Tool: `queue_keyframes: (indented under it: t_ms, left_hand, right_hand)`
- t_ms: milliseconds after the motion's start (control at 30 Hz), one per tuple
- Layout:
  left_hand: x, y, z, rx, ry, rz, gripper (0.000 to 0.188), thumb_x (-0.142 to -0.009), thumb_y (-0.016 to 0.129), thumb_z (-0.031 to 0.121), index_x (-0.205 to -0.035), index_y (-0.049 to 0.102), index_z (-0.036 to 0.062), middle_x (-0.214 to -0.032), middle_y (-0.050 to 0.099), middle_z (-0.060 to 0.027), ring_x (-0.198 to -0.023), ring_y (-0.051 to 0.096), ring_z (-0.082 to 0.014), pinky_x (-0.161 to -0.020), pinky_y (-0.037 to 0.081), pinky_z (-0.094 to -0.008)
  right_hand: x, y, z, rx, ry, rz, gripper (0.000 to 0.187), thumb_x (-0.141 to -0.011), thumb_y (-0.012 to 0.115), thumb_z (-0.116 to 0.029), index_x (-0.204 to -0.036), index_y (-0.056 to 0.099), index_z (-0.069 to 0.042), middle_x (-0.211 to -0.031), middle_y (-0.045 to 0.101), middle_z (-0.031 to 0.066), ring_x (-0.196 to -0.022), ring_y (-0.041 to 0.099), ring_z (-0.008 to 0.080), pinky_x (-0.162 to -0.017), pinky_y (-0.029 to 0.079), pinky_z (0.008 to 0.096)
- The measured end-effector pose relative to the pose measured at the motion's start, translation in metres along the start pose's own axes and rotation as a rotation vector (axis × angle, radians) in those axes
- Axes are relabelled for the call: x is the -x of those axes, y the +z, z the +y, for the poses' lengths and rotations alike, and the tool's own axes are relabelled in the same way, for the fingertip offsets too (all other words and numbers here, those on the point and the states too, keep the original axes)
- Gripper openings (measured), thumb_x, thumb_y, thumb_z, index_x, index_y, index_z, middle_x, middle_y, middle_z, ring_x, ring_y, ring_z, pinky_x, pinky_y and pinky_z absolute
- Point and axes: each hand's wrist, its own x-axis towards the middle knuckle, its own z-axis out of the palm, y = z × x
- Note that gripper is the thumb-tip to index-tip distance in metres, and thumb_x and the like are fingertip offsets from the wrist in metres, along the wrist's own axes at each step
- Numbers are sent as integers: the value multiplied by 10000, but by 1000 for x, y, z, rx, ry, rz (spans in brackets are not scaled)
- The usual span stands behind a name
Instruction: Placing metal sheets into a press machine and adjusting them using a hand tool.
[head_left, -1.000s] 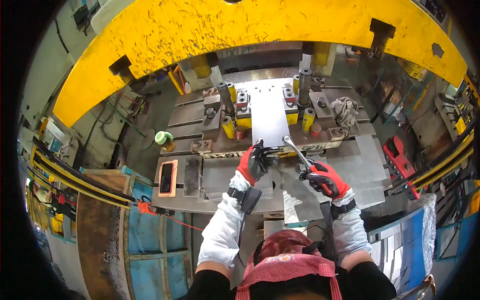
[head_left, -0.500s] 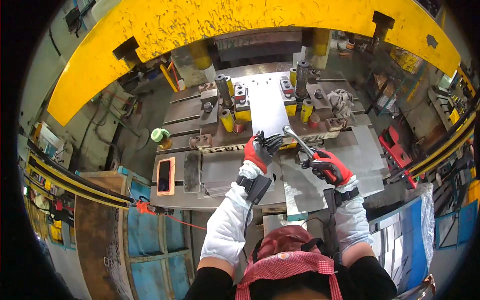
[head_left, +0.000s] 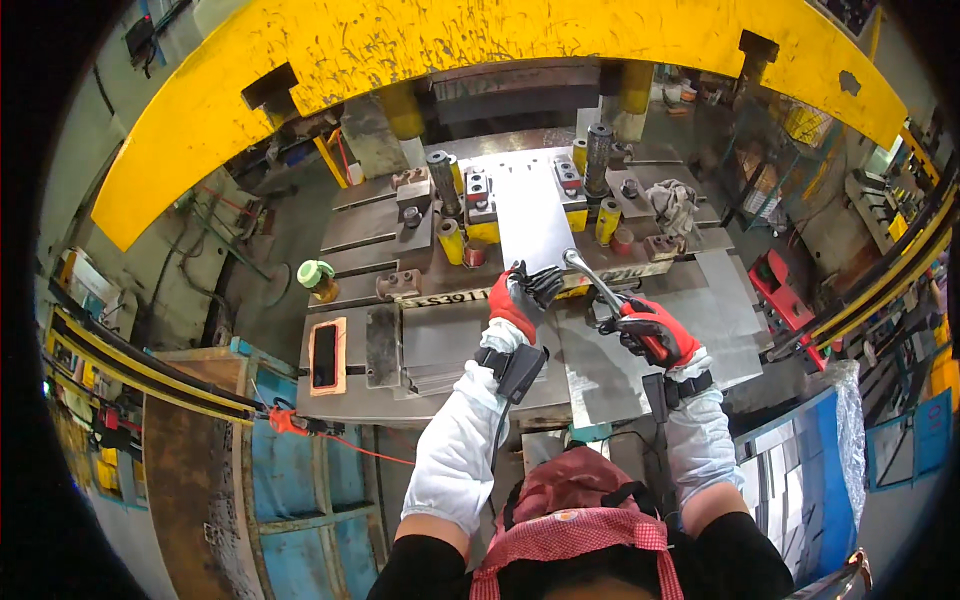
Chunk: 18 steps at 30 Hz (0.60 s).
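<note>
A bright flat metal sheet [head_left: 533, 222] lies between the posts of the die, its near end toward me. My left hand [head_left: 527, 298], in a red and black glove, is at that near end with its fingers stretched out to the right. Whether the fingertips touch the sheet's edge, I cannot tell. My right hand [head_left: 652, 331], gloved alike, is closed around the red handle of a round-headed metal tool [head_left: 592, 276]. The tool slants up and left, its round head beside the sheet's near right corner.
A yellow press beam [head_left: 500, 35] arches across the far side. Dark guide posts [head_left: 598, 160] and yellow cylinders [head_left: 451, 242] flank the sheet. Stacked grey sheets [head_left: 440, 350], a phone [head_left: 325, 354] and a green-capped bottle [head_left: 317, 278] are at left; a rag [head_left: 672, 205] lies at right.
The view has shifted slightly. Both hands keep nearly the same pose, the right still gripping the tool, and the sheet stays in its place between the posts.
</note>
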Motion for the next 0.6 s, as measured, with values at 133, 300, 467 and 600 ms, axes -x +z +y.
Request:
queue_keyframes:
  t_ms: [133, 300, 467, 600]
  left_hand:
    - [-2, -4, 3, 28, -35, -36, 447, -901, 405, 314, -1089, 470, -86, -1006, 584, -252, -886, 600, -344, -785, 498, -388]
    - [8, 10, 4, 24, -54, 7, 427, -899, 415, 306, -1092, 478, -70, -1008, 587, -245, -876, 601, -341, -787, 499, -399]
    - [4, 1, 4, -5, -5, 2, 415, -897, 420, 304, -1085, 481, -61, -1012, 587, -243, -881, 601, -333, -792, 496, -399]
    - [-1, -4, 3, -1, -10, 31, 408, -900, 412, 306, -1095, 475, -47, -1034, 578, -250, -899, 598, -341, -786, 494, -403]
  right_hand:
    - [4, 6, -4, -13, -13, 4, 219, -809, 607, -188, -961, 490, -81, -746, 515, 14, -555, 441, 81, -485, 344, 226]
    - [2, 0, 0, 88, -88, -3, 192, -849, 550, -216, -968, 531, -67, -673, 491, -23, -549, 441, 46, -488, 353, 196]
    - [-4, -7, 9, 157, -117, -48, 187, -860, 532, -203, -974, 550, -56, -736, 512, -11, -585, 451, 51, -496, 355, 197]
    - [-1, -4, 6, 72, -74, -17, 176, -870, 520, -167, -986, 588, -54, -778, 547, -4, -593, 469, 58, -498, 364, 200]
